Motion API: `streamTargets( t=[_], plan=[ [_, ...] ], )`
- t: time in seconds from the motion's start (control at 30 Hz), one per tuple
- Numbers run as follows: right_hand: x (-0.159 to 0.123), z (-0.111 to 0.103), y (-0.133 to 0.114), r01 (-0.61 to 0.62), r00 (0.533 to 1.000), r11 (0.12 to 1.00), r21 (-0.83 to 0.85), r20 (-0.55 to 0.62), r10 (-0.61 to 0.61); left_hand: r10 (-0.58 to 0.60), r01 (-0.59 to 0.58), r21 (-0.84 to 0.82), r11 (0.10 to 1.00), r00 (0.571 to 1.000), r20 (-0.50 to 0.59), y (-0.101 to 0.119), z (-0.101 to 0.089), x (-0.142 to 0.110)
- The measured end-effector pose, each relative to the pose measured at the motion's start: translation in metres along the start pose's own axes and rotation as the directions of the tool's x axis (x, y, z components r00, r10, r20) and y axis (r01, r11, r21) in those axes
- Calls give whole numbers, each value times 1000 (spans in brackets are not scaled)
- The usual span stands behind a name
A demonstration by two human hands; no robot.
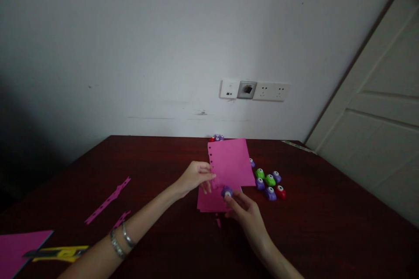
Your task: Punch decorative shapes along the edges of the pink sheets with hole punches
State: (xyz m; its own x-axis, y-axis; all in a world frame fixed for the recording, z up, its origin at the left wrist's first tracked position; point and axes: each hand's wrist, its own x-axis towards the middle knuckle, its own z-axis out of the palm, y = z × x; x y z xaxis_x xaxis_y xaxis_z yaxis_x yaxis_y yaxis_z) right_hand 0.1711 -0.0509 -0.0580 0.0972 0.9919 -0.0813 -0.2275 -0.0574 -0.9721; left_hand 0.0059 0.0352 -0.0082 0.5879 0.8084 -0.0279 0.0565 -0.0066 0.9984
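Note:
My left hand pinches the left edge of a pink sheet of paper and holds it tilted up above the dark red table. A row of small punched holes runs down that edge. My right hand grips a small purple paper punch at the sheet's lower edge. More pink paper lies flat on the table under both hands.
Several small green, purple and red punches cluster right of the sheet, and more sit behind it. Pink punched strips lie at left. A yellow utility knife rests by another pink sheet. Wall sockets and a door stand beyond.

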Motion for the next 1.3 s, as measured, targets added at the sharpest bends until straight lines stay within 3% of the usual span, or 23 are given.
streamTargets(
  t=[0.6,1.0,1.3],
  plan=[
    [2,-1,-9,24,999,999,-48,-44,-26,16,-15,47,999,1000,-16,2,2,-1],
    [2,-1,-8,48,999,997,-53,6,-48,26,-25,56,998,1000,-7,2,2,-1],
    [3,-3,-6,50,998,997,-61,-41,-52,74,-77,104,992,997,32,0,-2,-1]
  ],
)
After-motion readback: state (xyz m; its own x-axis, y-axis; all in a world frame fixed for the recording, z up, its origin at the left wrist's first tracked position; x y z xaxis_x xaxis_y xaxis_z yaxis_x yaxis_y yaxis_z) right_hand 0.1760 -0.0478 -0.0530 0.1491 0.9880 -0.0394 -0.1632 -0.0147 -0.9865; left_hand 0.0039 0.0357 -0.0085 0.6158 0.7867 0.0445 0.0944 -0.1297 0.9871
